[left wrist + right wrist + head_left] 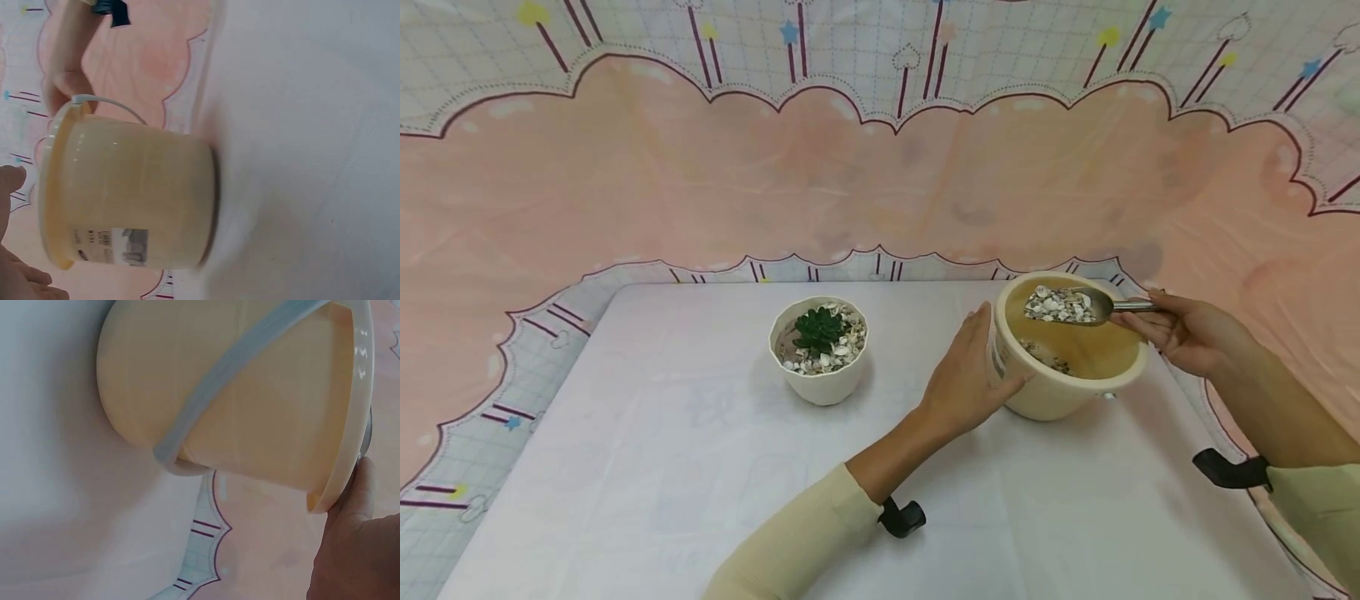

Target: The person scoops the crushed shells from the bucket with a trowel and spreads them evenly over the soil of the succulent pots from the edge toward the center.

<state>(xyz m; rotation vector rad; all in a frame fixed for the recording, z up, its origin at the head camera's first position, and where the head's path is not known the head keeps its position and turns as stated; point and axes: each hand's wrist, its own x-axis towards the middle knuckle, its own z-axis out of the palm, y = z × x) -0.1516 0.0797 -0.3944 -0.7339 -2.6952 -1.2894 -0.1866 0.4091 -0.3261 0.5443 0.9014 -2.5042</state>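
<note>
A cream plastic bucket [1048,402] stands on the white-covered table at the right. Over its mouth, my right hand [1201,335] grips the handle of a metal scoop [1103,307]. The scoop is heaped with white and grey pebbles [1062,305]. More pebbles [1043,357] lie at the bottom of the bucket, partly hidden behind its front wall. My left hand [964,377] is at the bucket's left side, fingers extended beside the rim. In the left wrist view, a printed label [112,245] shows on the bucket's wall.
To the left stands a white pot [822,388] with a green succulent [818,329] and pebbles around it. The bucket's pale handle [231,365] hangs down its side in the right wrist view. A patterned pink cloth [850,183] rises behind the table [662,433].
</note>
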